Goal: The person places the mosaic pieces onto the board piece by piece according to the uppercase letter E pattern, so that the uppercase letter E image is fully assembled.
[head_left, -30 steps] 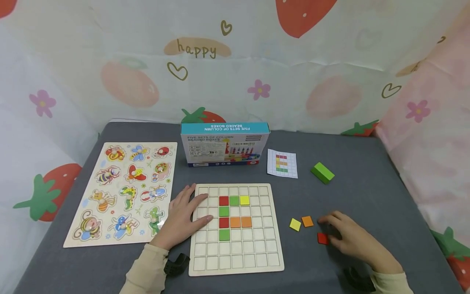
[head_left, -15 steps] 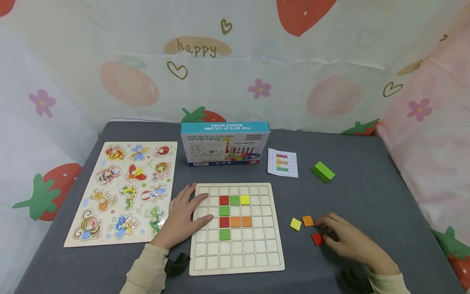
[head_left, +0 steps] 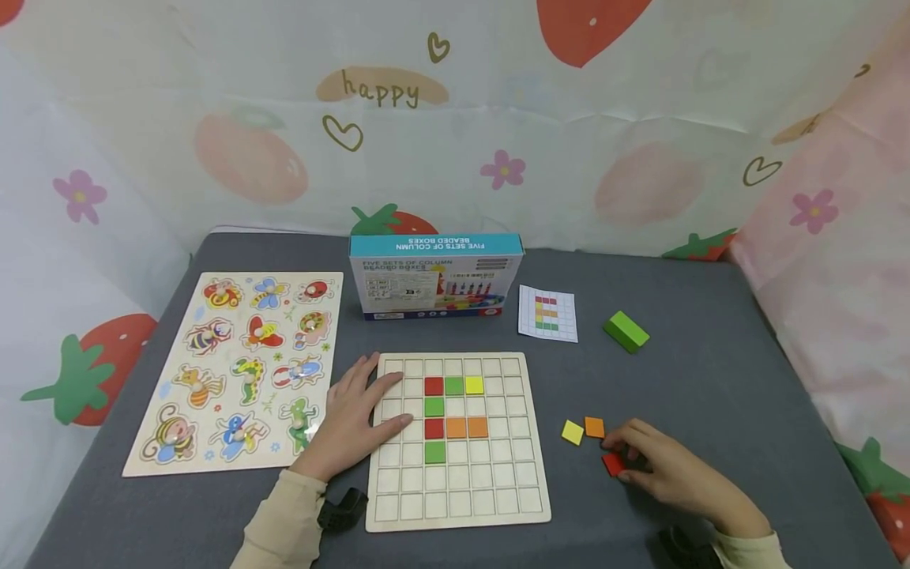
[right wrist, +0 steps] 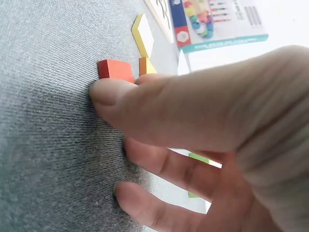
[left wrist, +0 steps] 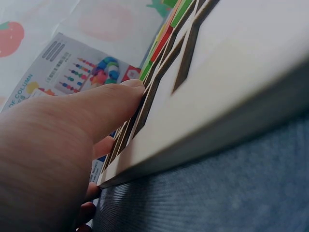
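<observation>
My left hand (head_left: 348, 431) rests on the left edge of a wooden grid board (head_left: 486, 503), thumb and forefinger lying over its outer squares. Red, green, yellow and orange tiles fill some squares, among them a yellow tile (head_left: 474, 385). Right of the board, my right hand (head_left: 664, 466) pinches a loose red tile (head_left: 613, 465) between thumb and forefinger, low at the cloth. In the right wrist view the thumb covers part of this red tile (right wrist: 116, 70). Just beyond lie a loose orange tile (head_left: 594, 427) and a loose yellow tile (head_left: 572, 432).
A printed card with a coloured grid pattern (head_left: 547, 314) lies behind the board, beside an upright cardboard box (head_left: 435, 278). Green blocks or stacked tiles (head_left: 626, 332) sit at the right. An insect puzzle board (head_left: 235, 375) lies to the left.
My right hand has moved a little left, and the red tile has shifted left and turned; thumb and forefinger have closed on it. My left hand stays on the board.
</observation>
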The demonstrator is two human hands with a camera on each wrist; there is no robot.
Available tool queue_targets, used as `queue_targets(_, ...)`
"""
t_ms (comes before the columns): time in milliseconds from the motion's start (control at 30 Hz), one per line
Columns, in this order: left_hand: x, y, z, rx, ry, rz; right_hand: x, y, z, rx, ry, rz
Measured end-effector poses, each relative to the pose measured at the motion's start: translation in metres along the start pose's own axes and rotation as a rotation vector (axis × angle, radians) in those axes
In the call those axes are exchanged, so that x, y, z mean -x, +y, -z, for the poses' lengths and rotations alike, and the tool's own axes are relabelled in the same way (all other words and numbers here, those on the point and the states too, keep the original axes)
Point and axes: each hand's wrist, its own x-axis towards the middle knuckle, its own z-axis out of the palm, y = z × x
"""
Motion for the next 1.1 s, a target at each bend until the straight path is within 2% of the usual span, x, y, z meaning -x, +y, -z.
queue_targets(133,0.000,0.000,0.000,0.004,-0.001,0.001,-0.001,-0.002,0.000,0.021,0.027,0.036)
queue_targets(267,0.000,0.001,0.001,0.006,-0.004,0.003,-0.004,-0.006,0.000,0.054,0.062,0.037)
queue_targets(467,0.000,0.003,0.002,0.011,-0.006,0.005,-0.013,-0.025,-0.001,0.129,0.140,0.068)
queue_targets(767,0.001,0.003,0.001,0.006,-0.006,0.017,-0.037,-0.062,-0.013,0.137,0.204,0.289)
queue_targets(967,0.001,0.001,0.000,0.001,-0.002,0.013,-0.052,-0.084,-0.023,0.137,0.187,0.399)
queue_targets(1100,0.000,0.002,0.001,0.007,-0.001,0.009,-0.063,-0.098,-0.032,0.142,0.168,0.437)
